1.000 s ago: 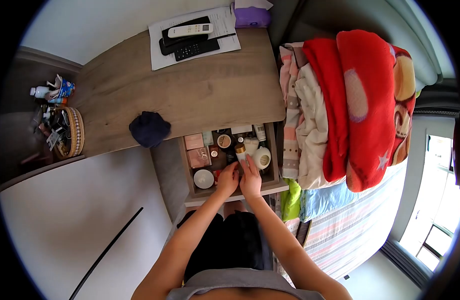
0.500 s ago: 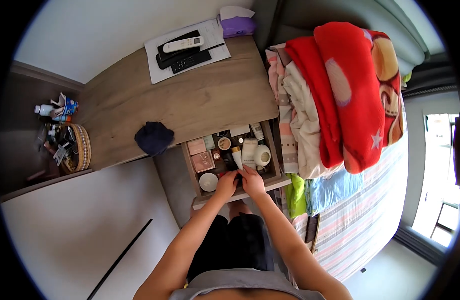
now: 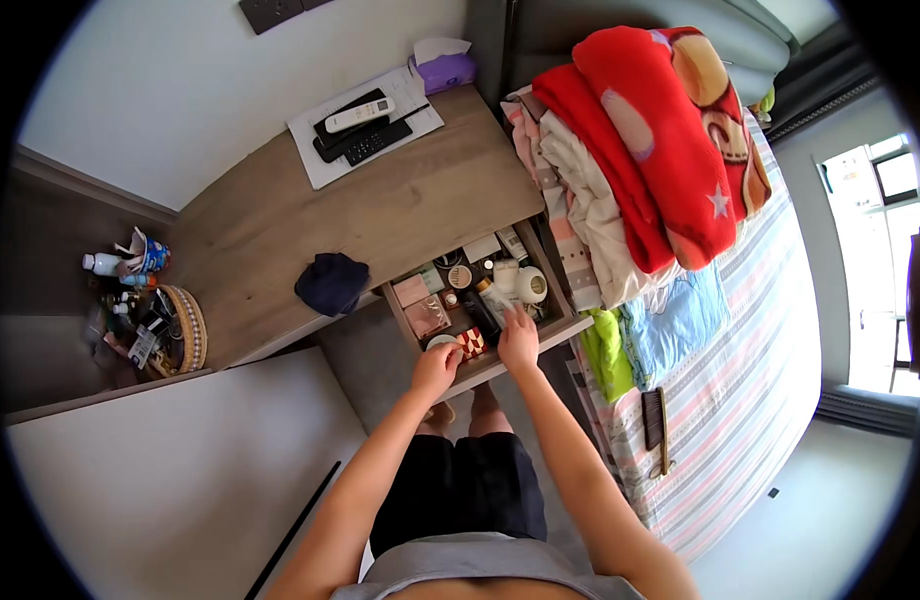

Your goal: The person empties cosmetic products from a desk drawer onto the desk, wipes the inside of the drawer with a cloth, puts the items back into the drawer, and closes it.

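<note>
A pulled-out drawer (image 3: 570,327) full of toiletries lies below both hands. My left hand (image 3: 436,370) is over its front left corner, fingers loosely bent beside a round white dish (image 3: 444,342) and a red-and-cream checkered box (image 3: 472,343); it appears to hold nothing. Farther right, my right hand (image 3: 519,342) has its fingers apart near a white tube with a gold cap (image 3: 494,294). Between the hands lies a dark bottle (image 3: 479,316). Pink boxes (image 3: 427,316) fill the left side, and a round white container (image 3: 531,285) sits at the right.
On the wooden desktop (image 3: 420,190) lie a dark cloth (image 3: 332,283), remotes (image 3: 360,115) on paper, and a purple tissue pack (image 3: 446,72). A woven basket (image 3: 192,330) stands left. The bed at right bears a red blanket (image 3: 650,140) and a brush (image 3: 654,420).
My hands have moved apart, the left toward the white dish and the right to the right. The dark bottle and checkered box now show between them. The view has shifted.
</note>
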Demonstrator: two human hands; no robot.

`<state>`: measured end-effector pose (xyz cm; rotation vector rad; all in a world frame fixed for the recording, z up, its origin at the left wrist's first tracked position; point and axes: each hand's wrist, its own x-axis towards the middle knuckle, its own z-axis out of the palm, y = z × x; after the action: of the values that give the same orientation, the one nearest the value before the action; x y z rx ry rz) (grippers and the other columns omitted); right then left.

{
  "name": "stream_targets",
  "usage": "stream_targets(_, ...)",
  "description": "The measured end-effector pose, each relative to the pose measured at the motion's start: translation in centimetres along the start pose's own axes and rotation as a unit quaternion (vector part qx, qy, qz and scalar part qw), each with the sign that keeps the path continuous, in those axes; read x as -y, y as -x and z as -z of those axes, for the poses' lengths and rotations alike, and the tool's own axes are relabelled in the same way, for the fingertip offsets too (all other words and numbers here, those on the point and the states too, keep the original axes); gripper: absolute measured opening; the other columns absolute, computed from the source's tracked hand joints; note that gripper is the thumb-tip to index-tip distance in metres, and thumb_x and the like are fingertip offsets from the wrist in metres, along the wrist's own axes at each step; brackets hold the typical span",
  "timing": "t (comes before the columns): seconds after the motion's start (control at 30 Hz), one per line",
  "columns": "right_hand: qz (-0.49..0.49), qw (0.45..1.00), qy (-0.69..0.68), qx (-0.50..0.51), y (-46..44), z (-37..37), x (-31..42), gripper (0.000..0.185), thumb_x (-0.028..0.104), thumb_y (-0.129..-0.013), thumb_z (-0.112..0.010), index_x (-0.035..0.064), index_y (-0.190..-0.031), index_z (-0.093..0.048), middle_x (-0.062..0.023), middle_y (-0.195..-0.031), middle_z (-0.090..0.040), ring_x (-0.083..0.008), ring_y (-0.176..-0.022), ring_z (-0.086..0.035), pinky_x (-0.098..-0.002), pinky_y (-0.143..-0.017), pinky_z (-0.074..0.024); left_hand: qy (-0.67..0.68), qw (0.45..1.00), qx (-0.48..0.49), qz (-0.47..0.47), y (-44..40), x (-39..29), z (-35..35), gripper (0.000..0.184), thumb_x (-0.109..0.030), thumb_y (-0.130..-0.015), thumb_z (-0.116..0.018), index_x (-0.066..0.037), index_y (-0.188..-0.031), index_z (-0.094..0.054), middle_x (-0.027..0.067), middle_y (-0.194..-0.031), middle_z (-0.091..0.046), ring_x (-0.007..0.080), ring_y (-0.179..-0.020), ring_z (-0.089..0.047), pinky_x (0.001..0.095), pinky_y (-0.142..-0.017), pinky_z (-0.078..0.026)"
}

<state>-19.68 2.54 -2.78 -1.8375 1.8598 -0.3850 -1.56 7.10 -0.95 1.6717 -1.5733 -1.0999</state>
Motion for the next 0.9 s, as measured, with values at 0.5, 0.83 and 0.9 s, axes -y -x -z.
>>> stream_targets(0.5,-0.358,0.685,-0.632,-0.060,2.8,-0.8,3.4,0.019,-0.008,-0.064,-0.043,-0.0028,-0.080,-0.051,-0.0076,-0.078,-0.049,-0.0173,-0.075,-0.047,-0.0268,-0.059,-0.0387,-0.011,0.997,-0.069,-0.034,3.3,1.9,6.9,0.014,-0.006,-0.081,-0.056,-0.005,-0.094,-0.061,0.0115,-0.079,-0.064,0.0219,-0.066,-0.061,0.0300,-0.061,-0.049)
stream_targets(0.83,-0.313,0.639,-0.698,0.079,-8.3,-0.3,8.8,0.077,-0.015,-0.074,-0.035,0.0031,-0.141,-0.002,-0.0169,-0.145,-0.018,-0.0291,-0.134,-0.021,-0.0335,-0.096,-0.0324,-0.185,0.943,-0.274,-0.042,-3.0,2.7,13.3,0.025,-0.006,-0.080,-0.054,-0.010,-0.104,-0.060,0.0161,-0.113,-0.052,0.0337,-0.097,-0.052,0.0371,-0.080,-0.045)
stream_targets(0.9,-0.287,0.668,-0.678,0.111,-10.3,-0.8,9.6,0.075,-0.013,-0.074,-0.035,0.0029,-0.141,-0.005,-0.0144,-0.145,-0.019,-0.0280,-0.133,-0.023,-0.0333,-0.092,-0.0355,-0.241,0.925,-0.292,-0.011,-5.2,3.3,14.2,0.032,-0.011,-0.081,-0.054,-0.012,-0.113,-0.056,0.0191,-0.124,-0.044,0.0380,-0.106,-0.046,0.0411,-0.086,-0.041)
